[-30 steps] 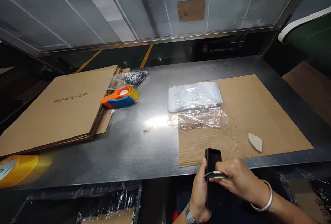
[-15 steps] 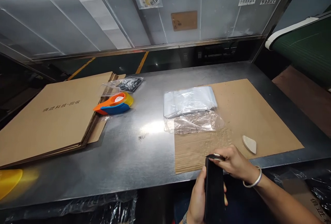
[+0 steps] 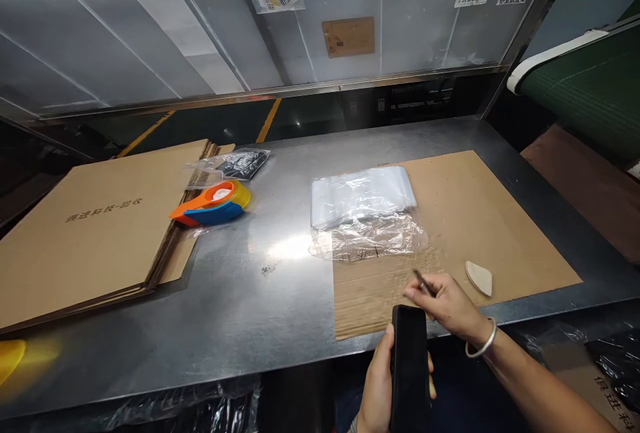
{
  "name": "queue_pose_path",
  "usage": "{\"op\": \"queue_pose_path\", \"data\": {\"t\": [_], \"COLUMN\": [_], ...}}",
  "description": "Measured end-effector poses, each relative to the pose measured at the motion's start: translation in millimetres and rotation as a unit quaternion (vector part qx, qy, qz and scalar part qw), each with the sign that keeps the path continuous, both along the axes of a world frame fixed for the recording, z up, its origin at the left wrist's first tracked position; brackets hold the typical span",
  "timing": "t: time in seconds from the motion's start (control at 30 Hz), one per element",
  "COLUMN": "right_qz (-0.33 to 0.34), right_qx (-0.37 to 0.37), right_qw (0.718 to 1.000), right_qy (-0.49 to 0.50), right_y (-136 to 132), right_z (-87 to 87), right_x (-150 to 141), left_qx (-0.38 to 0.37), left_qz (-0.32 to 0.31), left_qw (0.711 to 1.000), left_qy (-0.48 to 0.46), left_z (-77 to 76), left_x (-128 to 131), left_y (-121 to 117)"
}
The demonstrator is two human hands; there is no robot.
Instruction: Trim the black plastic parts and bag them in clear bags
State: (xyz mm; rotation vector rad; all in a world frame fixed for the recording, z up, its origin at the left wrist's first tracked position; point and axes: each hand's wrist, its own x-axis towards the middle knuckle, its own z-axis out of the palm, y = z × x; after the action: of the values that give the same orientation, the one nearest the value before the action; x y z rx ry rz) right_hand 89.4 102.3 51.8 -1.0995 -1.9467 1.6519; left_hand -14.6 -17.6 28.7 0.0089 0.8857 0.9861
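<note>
Left hand [image 3: 379, 380] clamped round black rectangular case [image 3: 410, 366], bottom centre of frame; right hand [image 3: 447, 303], lower right of centre, fingers pinched on small dark blade-like tool [image 3: 424, 283], just above case's top end; pale wedge-shaped pad [image 3: 479, 278] right of right hand, on cardboard sheet [image 3: 500, 220]; clear plastic bags [image 3: 363, 196] upper left of pad.

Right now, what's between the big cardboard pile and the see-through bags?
The head view shows a tape holder and a black packet by the cardboard, then table up to the bags.
</note>
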Motion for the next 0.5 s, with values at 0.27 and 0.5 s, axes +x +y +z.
{"op": "queue_pose_path", "data": {"t": [0.27, 0.5], "right_qz": [0.019, -0.068], "right_qx": [-0.023, -0.083], "right_qw": [0.999, 0.994], "right_qy": [-0.045, -0.003], "right_y": [-25.7, -39.1], "right_z": [-2.1, -9.2], "right_x": [10.7, -6.1], "left_qx": [-0.040, -0.053], "left_qz": [0.123, 0.212], "left_qw": [0.988, 0.947], "left_qy": [0.085, 0.235], "left_z": [-5.4, -13.8], "left_x": [-0.8, 0.6], "left_y": [-4.8, -16.9]}}
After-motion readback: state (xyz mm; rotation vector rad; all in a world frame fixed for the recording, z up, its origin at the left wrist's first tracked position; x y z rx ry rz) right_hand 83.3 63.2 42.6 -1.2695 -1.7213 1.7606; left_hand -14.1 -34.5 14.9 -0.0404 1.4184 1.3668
